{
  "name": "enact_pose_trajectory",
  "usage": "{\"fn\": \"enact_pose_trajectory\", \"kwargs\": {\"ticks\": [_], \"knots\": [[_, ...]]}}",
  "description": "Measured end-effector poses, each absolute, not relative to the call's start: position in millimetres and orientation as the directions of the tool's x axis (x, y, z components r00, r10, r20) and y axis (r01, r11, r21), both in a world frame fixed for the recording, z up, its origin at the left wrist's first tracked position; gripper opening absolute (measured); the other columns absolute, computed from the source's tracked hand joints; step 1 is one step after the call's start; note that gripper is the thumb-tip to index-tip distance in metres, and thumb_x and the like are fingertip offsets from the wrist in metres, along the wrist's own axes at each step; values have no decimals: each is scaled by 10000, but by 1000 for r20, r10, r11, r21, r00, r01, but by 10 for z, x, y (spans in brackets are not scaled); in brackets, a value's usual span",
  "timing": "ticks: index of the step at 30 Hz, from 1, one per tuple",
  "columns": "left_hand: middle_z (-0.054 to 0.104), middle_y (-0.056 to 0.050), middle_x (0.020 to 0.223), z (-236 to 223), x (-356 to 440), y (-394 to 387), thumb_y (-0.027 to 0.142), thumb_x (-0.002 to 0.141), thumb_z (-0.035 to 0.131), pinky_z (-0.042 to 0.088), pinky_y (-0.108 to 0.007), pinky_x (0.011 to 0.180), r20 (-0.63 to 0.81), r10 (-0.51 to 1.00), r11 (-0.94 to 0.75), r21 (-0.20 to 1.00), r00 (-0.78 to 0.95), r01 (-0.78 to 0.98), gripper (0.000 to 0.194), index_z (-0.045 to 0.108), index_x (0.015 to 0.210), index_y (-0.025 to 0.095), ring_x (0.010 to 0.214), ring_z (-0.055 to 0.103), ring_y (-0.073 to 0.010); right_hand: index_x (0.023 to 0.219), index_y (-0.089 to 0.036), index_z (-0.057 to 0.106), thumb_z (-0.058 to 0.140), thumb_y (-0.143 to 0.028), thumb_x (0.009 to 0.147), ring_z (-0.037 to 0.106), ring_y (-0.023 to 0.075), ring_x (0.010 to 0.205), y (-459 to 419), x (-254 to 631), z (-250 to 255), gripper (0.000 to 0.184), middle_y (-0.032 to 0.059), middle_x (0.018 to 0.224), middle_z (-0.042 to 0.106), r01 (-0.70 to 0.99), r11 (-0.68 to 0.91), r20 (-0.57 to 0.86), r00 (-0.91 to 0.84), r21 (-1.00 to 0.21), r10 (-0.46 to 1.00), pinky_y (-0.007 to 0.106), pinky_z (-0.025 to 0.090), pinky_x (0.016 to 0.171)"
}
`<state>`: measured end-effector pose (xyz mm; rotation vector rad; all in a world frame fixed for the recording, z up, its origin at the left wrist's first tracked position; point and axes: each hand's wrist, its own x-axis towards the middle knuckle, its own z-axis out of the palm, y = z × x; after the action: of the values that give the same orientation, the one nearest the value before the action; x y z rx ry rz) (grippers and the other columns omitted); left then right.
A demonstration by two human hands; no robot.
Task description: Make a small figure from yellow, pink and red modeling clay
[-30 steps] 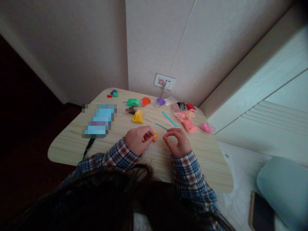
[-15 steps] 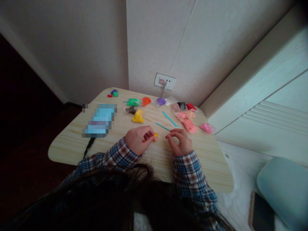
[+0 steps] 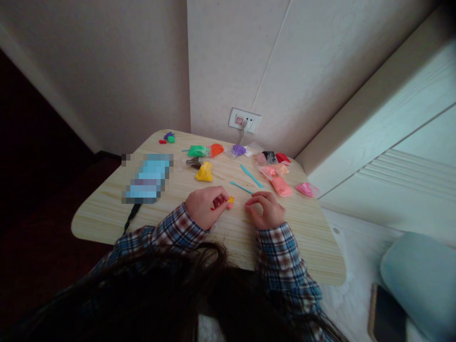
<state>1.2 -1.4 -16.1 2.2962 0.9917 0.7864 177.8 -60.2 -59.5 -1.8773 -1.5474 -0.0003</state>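
My left hand (image 3: pixel 207 205) is closed, pinching a small clay figure (image 3: pixel 231 201) between thumb and forefinger. Yellow shows at the figure's top, with orange-pink below and some red by my fingers. To the right, my right hand (image 3: pixel 265 210) is curled with thumb and fingertips pressed together; whether something tiny is between them is too small to tell. Just beyond that hand lies a thin blue modelling tool (image 3: pixel 241 187). A wider blue clay knife (image 3: pixel 251 176) rests behind it. A yellow clay packet (image 3: pixel 204 172) sits beyond my left hand.
Clay packets line the table's back: green (image 3: pixel 198 151), orange (image 3: pixel 216 150), purple (image 3: pixel 239 150), red (image 3: pixel 282 158) and coral (image 3: pixel 281 186). Pink clay (image 3: pixel 307 189) lies at the right edge. A blurred-out device (image 3: pixel 149 178) is at left. Small clay pieces (image 3: pixel 171 139) occupy the back-left corner.
My right hand's thumb and fingertips have shifted very slightly. My left hand and the clay figure have stayed practically in place.
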Motion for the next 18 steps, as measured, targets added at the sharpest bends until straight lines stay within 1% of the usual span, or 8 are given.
{"fn": "enact_pose_trajectory", "kwargs": {"ticks": [3,8,18], "knots": [[658,-6,678,-165,13,-17,154,739,587,446,-205,573,299,767,-600,647,568,470,26,602,727,136,602,603,-112,713,-220,674,625,-189,707,596,196,946,-609,1763,-598,59,30,961,634,867,-87,384,304,-490,871,339,386,814],[660,-7,682,-177,13,-19,162,743,590,453,-209,588,315,763,-610,641,564,466,33,605,728,137,602,604,-112,713,-228,686,634,-223,720,594,198,934,-615,1744,-614,53,16,960,638,881,-124,385,321,-456,865,363,331,815],[656,-1,669,-186,15,-14,159,739,601,453,-203,577,323,757,-618,637,568,461,26,604,722,139,596,602,-108,703,-220,695,582,-242,777,610,202,892,-615,1739,-613,137,30,919,650,886,-116,420,324,-449,848,363,345,784]]}}
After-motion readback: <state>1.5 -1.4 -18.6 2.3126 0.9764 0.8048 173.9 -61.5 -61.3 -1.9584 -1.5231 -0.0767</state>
